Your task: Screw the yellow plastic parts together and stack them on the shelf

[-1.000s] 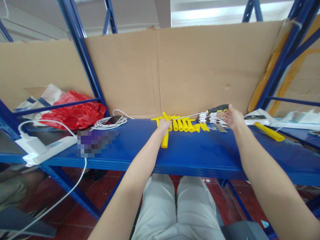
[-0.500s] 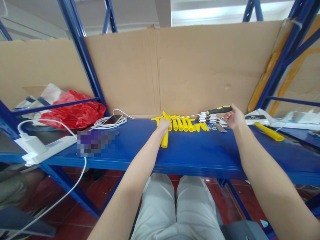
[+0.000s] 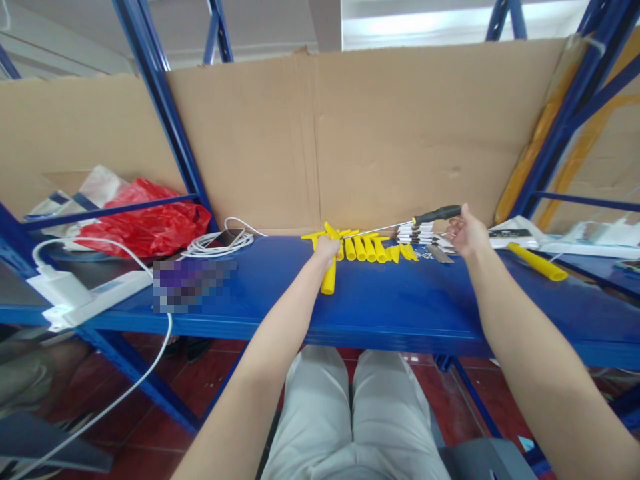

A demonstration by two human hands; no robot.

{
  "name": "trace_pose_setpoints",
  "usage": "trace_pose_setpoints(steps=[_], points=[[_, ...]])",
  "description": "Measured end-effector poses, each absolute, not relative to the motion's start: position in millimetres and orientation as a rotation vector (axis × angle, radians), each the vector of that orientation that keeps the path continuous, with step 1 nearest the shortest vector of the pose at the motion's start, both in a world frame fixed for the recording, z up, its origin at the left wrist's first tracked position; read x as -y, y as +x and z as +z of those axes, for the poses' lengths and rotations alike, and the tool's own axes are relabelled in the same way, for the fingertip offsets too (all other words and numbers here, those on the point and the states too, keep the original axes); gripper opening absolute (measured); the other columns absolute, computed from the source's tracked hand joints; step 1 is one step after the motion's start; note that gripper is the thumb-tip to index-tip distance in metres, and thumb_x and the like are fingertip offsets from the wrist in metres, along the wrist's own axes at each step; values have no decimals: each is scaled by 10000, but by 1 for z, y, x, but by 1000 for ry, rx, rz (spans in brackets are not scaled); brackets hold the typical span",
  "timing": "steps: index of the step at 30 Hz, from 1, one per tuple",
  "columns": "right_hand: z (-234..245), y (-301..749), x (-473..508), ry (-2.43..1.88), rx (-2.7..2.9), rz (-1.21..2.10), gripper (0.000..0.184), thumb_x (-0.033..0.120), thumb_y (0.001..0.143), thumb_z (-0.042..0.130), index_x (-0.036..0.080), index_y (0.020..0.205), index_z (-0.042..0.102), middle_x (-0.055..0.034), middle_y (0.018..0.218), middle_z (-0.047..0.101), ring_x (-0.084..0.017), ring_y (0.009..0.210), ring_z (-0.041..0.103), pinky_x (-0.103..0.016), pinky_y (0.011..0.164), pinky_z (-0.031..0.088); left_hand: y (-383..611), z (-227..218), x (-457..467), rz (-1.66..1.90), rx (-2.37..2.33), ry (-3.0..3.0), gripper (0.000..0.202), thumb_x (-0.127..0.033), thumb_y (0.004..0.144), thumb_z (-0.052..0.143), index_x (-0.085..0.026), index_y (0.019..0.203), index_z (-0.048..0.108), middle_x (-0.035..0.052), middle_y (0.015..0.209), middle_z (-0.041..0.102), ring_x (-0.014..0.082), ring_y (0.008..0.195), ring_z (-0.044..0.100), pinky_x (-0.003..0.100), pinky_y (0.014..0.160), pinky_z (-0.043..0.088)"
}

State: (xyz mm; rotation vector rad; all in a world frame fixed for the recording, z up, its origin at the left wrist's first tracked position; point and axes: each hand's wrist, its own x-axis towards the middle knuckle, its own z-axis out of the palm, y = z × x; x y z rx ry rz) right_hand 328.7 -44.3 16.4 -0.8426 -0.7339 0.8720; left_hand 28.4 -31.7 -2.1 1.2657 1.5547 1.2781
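My left hand (image 3: 327, 248) is closed around a T-shaped yellow plastic handle (image 3: 329, 280), round and open at its near end, above the blue shelf. My right hand (image 3: 469, 232) pinches the butt end of a screwdriver (image 3: 436, 214) with a black and yellow grip. Its long metal shaft slopes left and down to the top of the yellow handle in my left hand; the exact contact at the tip is too small to tell. Behind and right of my left hand, several like yellow handles (image 3: 371, 249) lie in a row, with smaller yellow pieces (image 3: 408, 252) at the row's right end.
Stacked white packs (image 3: 416, 233), small metal bits (image 3: 425, 252) and a flat metal blade (image 3: 440, 255) lie near my right hand. A yellow tube (image 3: 537, 262) rests farther right. At left are a coiled white cable (image 3: 219, 244), power strip (image 3: 113, 295) and red bag (image 3: 150, 217). Cardboard (image 3: 400, 133) stands behind.
The screwdriver grip has turned about its axis, showing less yellow on its side, while my right fingers have shifted slightly. My left hand and the yellow handle stay nearly in place.
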Motion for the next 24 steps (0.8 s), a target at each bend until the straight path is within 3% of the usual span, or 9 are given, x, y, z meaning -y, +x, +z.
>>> trace_pose_setpoints(steps=[4,7,11,17,21,24], points=[[21,325,49,-871,602,914,392,413,914,572,223,648,356,54,484,430,-71,375,341,-168,347,317,28,-3,31,1281,-1550,1266,230,31,724,527,-174,621,508,-40,467,421,121,451,471,247,527,398],[21,326,48,-840,625,953,389,361,943,497,227,630,308,71,424,299,-84,357,278,-175,328,284,28,-3,29,1283,-1543,1258,219,19,719,545,-176,626,514,-37,471,427,131,471,491,254,540,408],[15,333,41,-803,716,944,475,439,861,646,229,627,290,88,418,209,-85,355,266,-183,327,297,28,-4,29,1289,-1541,1246,212,13,709,567,-176,628,514,-36,480,437,131,479,499,256,551,414],[16,330,42,-807,682,896,403,492,855,670,223,678,426,77,440,376,-84,376,391,-176,346,342,28,-3,30,1286,-1543,1257,214,30,741,516,-165,654,534,-46,465,420,118,448,465,249,533,407],[19,323,48,-811,679,888,341,417,918,607,210,684,470,42,515,519,-78,418,471,-175,382,384,28,-4,29,1279,-1546,1258,199,23,728,536,-161,653,553,-35,468,441,136,478,510,259,557,429],[20,321,50,-795,707,884,310,360,932,590,218,685,470,53,501,492,-75,396,433,-166,355,354,28,-4,28,1279,-1546,1257,178,8,720,548,-159,662,563,-26,477,463,143,487,525,260,551,432]])
